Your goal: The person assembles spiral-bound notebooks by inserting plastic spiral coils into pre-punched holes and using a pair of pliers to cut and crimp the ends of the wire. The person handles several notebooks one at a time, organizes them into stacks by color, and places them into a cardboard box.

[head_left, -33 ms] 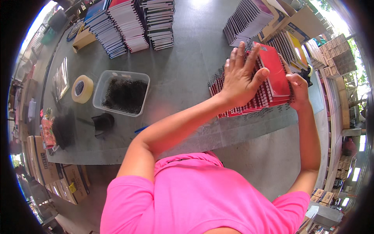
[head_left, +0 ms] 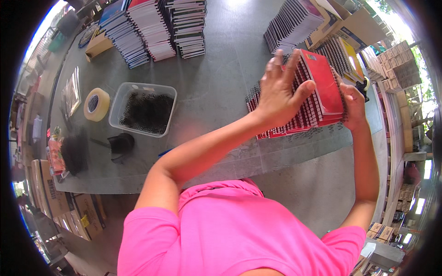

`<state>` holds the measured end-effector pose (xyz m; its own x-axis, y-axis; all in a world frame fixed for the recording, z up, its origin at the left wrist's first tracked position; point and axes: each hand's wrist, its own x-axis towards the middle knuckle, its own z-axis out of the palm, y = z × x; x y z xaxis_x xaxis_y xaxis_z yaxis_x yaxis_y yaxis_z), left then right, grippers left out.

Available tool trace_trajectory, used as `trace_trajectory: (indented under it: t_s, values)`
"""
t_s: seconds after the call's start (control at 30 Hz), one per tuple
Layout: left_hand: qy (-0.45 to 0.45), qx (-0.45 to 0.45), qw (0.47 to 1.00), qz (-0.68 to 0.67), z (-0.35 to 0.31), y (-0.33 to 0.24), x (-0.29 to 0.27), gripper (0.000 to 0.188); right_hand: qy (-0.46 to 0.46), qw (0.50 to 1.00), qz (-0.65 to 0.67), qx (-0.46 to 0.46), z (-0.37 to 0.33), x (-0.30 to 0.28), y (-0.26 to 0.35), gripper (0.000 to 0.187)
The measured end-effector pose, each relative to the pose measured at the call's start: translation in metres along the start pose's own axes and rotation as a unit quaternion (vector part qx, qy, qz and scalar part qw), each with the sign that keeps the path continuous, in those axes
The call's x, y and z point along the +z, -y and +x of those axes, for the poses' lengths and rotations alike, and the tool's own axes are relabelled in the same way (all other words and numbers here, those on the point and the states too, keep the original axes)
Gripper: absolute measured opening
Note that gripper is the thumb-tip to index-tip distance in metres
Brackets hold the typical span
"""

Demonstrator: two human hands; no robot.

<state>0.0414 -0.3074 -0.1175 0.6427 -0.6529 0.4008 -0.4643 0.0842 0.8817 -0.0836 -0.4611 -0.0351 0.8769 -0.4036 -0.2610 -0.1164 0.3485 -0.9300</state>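
A stack of red spiral notebooks (head_left: 323,83) stands at the right of the table, black coils along its left side. My left hand (head_left: 282,94) is held against or just over that coil side, fingers stretched and spread, holding nothing; whether the palm touches the coils cannot be made out. On the opposite side, my right hand (head_left: 353,105) grips the right edge of the upper notebooks, its fingers partly hidden behind them. More red notebooks and loose black coils (head_left: 308,132) lie around the base of the stack.
Tall notebook stacks (head_left: 154,34) stand at the far left, another (head_left: 292,25) at the far right beside an open cardboard box (head_left: 359,27) and yellow notebooks (head_left: 347,57). Left of me are a clear plastic tub (head_left: 168,126) of black coils, a tape roll (head_left: 96,105) and a black object (head_left: 122,145).
My left hand has shifted slightly left, its fingers moving back from the top red cover. The right hand stays at the stack's right edge.
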Motion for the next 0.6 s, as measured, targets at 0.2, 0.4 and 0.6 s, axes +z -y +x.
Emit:
trace_trajectory:
  t_s: [0.2,0.4,0.6]
  values:
    - [0.105,-0.327,0.854,-0.391,-0.012,-0.006,-0.029,0.066,-0.071,0.987,-0.023,0.143,0.014,-0.002,-0.001,0.053]
    - [0.148,-0.361,0.799,-0.457,0.001,-0.046,-0.033,0.051,-0.045,0.986,-0.012,0.159,0.014,0.005,0.006,0.047]
    - [0.152,-0.389,0.813,-0.405,0.007,-0.045,-0.016,0.056,-0.056,0.985,-0.083,0.141,0.011,-0.014,0.006,0.042]
